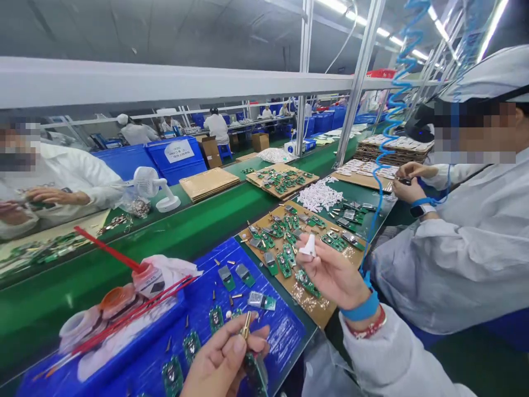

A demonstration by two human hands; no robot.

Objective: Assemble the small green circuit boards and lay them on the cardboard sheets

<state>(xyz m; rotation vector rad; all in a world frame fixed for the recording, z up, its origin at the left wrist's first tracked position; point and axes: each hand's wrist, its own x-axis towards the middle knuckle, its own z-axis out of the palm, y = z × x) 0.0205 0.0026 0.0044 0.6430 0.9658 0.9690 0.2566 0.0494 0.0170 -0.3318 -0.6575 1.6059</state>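
My left hand (225, 358) is at the bottom of the view, its fingers pinched on a small green circuit board (256, 372) with a brass pin (246, 325) standing up from it. My right hand (330, 273), with a blue wrist strap (363, 309), is raised over a brown cardboard sheet (318, 311) and pinches a small white plastic part (309, 247). Several green circuit boards (285, 262) lie on that sheet. More boards and loose brass pins lie on the blue mat (285, 331) under my left hand.
A blue tray (136, 339) at the left holds small pots and red sticks. A pile of white parts (318, 196) lies behind the cardboard. A green conveyor belt (198, 226) runs across. A co-worker in white (463, 248) sits close on the right; another sits across at left.
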